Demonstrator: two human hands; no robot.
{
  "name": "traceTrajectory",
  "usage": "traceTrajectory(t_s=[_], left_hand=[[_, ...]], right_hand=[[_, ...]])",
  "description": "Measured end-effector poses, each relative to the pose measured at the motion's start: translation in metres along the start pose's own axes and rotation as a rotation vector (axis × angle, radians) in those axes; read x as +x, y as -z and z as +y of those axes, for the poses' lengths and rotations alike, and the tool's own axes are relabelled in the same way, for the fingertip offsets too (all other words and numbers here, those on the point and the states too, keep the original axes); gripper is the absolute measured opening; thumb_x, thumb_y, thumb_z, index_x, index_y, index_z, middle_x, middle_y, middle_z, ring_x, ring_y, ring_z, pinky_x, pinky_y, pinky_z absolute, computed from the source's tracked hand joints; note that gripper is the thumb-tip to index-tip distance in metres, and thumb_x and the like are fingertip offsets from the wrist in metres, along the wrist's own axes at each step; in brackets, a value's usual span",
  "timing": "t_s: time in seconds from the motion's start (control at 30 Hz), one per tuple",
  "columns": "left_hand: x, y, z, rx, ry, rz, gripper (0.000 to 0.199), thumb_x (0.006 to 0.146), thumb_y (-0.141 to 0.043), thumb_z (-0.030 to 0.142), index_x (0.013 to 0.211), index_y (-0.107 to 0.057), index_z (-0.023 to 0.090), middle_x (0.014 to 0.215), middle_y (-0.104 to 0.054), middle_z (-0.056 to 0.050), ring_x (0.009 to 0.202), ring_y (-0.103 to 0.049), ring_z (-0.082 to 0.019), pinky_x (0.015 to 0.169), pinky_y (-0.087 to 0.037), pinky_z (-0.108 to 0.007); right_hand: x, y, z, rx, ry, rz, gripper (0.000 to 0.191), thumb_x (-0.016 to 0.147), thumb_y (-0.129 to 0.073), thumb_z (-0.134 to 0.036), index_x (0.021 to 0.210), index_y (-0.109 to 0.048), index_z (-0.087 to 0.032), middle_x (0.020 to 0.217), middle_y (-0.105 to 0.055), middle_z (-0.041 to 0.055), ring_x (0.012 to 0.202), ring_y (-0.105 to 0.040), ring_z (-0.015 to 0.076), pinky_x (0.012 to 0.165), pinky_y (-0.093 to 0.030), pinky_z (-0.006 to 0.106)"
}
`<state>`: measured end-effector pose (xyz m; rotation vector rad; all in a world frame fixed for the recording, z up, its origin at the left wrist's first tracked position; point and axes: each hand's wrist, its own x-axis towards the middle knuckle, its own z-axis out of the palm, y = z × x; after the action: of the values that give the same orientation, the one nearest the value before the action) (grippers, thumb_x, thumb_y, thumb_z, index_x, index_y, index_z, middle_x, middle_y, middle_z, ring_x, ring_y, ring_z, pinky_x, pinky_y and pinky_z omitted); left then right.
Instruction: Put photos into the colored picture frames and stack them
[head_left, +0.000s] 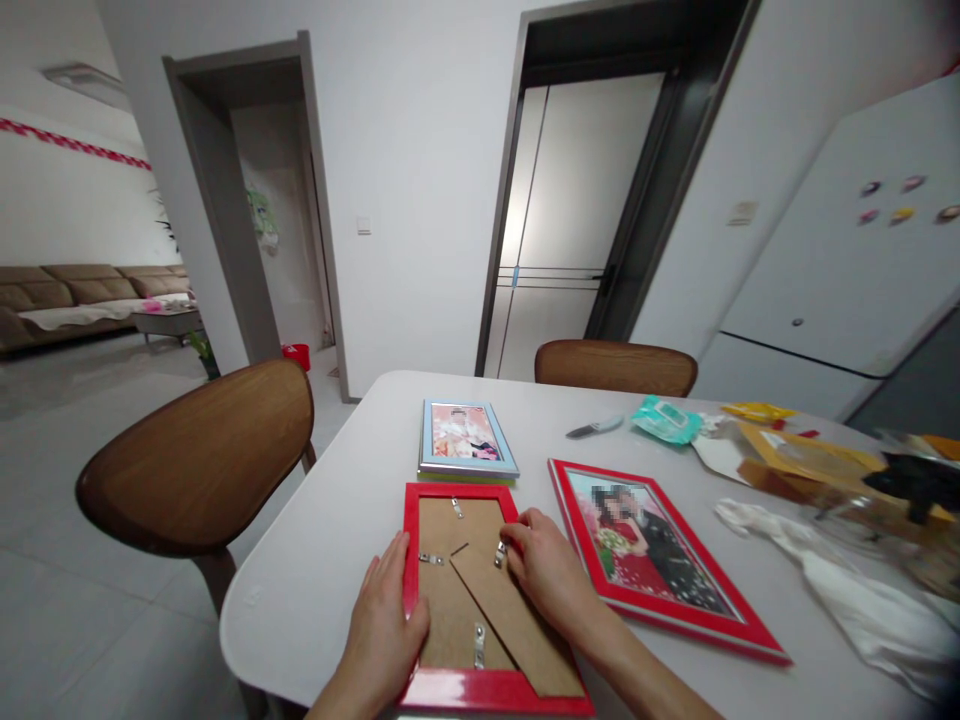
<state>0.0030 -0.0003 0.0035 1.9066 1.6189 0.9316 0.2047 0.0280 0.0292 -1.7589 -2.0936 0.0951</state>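
Observation:
A red picture frame (459, 688) lies face down on the white table, its brown backing board (442, 610) with a slanted stand strip (517, 630) showing. Metal clips sit around the board, one at the top (457, 507), one at the left (431, 560) and one at the bottom (479, 645). My left hand (382, 625) grips the frame's left side, thumb over the edge. With fingers pinched together, my right hand (544, 570) holds the right metal clip (499, 553), its fingertips partly covering it.
Beyond lies a blue picture frame (466, 440). A second red frame (660, 560), photo up, is to the right. Farther back are a knife (595, 428) and a teal wipes packet (666, 420). White cloth (832, 570) and packaging (810, 460) crowd the right side. Wooden chairs (202, 450) stand around.

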Motion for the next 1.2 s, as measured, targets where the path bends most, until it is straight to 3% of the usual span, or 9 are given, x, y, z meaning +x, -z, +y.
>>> traceTrajectory(t_s=[0.13,0.27,0.37,0.73,0.9,1.07,1.2], left_hand=[[-0.001,-0.002,-0.001,0.009,-0.011,0.016,0.057,0.067,-0.043,0.014,0.123,-0.034,0.01,0.126,-0.041,-0.012,0.116,-0.036,-0.021,0.101,-0.021,-0.039],[0.0,-0.002,-0.001,0.028,-0.025,0.021,0.052,0.07,-0.041,0.015,0.121,-0.036,0.009,0.125,-0.042,-0.012,0.115,-0.037,-0.021,0.1,-0.023,-0.04],[0.0,-0.002,-0.002,0.053,-0.034,0.012,0.052,0.07,-0.04,0.015,0.121,-0.036,0.008,0.125,-0.042,-0.013,0.116,-0.037,-0.022,0.1,-0.024,-0.04],[-0.001,0.0,0.003,0.024,-0.002,0.007,0.055,0.068,-0.042,0.015,0.122,-0.036,0.01,0.126,-0.041,-0.012,0.116,-0.036,-0.021,0.1,-0.023,-0.039],[-0.001,0.002,0.004,-0.009,0.008,-0.005,0.056,0.067,-0.043,0.015,0.122,-0.035,0.012,0.126,-0.041,-0.01,0.116,-0.036,-0.021,0.101,-0.022,-0.039],[-0.001,0.002,0.005,0.008,-0.001,-0.004,0.056,0.067,-0.042,0.015,0.122,-0.035,0.011,0.126,-0.041,-0.011,0.116,-0.036,-0.021,0.1,-0.022,-0.039],[-0.002,0.002,0.006,0.046,-0.016,-0.016,0.056,0.068,-0.042,0.015,0.123,-0.034,0.01,0.126,-0.041,-0.012,0.116,-0.036,-0.022,0.1,-0.023,-0.04]], right_hand=[[0.001,-0.001,-0.031,0.065,0.108,0.029,0.022,0.076,-0.044,-0.018,0.087,-0.062,-0.019,0.092,-0.056,0.0077,0.085,-0.048,0.0181,0.075,-0.035,0.028],[0.008,-0.013,-0.064,0.102,0.199,-0.098,0.017,0.076,-0.047,-0.023,0.073,-0.063,-0.019,0.078,-0.057,0.0047,0.076,-0.05,0.0152,0.069,-0.036,0.025],[0.013,-0.021,-0.072,0.056,0.167,-0.087,0.017,0.075,-0.048,-0.021,0.066,-0.062,-0.018,0.074,-0.056,0.0049,0.072,-0.05,0.0149,0.066,-0.036,0.024],[0.04,-0.034,-0.029,0.035,0.019,0.052,0.024,0.079,-0.04,-0.022,0.082,-0.063,-0.015,0.08,-0.055,0.0086,0.079,-0.047,0.0177,0.071,-0.034,0.027],[0.049,-0.038,-0.029,0.046,-0.002,0.042,0.026,0.078,-0.042,-0.024,0.089,-0.064,-0.02,0.083,-0.054,0.0086,0.081,-0.045,0.0198,0.068,-0.034,0.028],[0.027,-0.019,-0.028,0.139,0.082,-0.037,0.03,0.076,-0.044,-0.021,0.103,-0.058,-0.019,0.092,-0.055,0.0072,0.086,-0.047,0.0169,0.076,-0.036,0.027],[-0.013,0.006,-0.02,0.304,0.259,-0.217,0.024,0.07,-0.053,-0.022,0.093,-0.062,-0.024,0.109,-0.05,0.0054,0.099,-0.044,0.0182,0.086,-0.033,0.033]])
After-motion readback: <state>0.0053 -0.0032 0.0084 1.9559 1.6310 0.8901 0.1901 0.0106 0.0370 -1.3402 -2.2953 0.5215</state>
